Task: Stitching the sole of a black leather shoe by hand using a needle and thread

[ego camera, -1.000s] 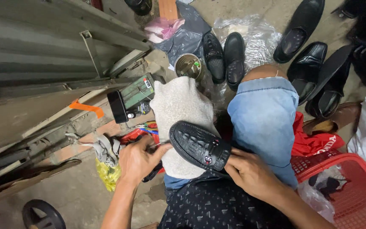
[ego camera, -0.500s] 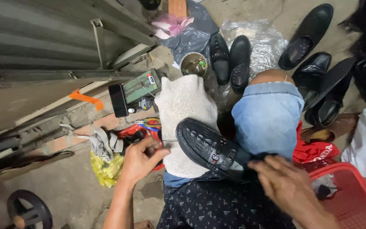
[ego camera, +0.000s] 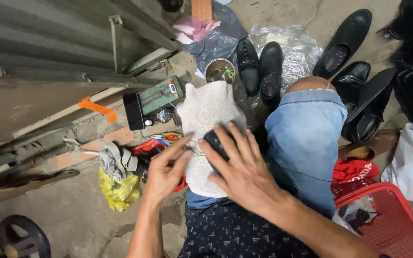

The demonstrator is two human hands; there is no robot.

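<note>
Head view, nearest first: right hand [ego camera: 244, 172] lies flat with fingers spread over a black shoe [ego camera: 216, 143], covering most of it, on the white fleecy cloth [ego camera: 211, 119] draped over the left knee. Left hand [ego camera: 166, 169] sits just beside, fingers loosely open, fingertips at the cloth's edge, holding nothing. Beyond the cloth stand a small tin [ego camera: 220, 70] and a pair of black shoes [ego camera: 260, 67] on the floor.

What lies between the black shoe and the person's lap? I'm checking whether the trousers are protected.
In the head view, a white fleecy cloth is draped over the left knee, lying under the black shoe that the right hand covers.
</note>
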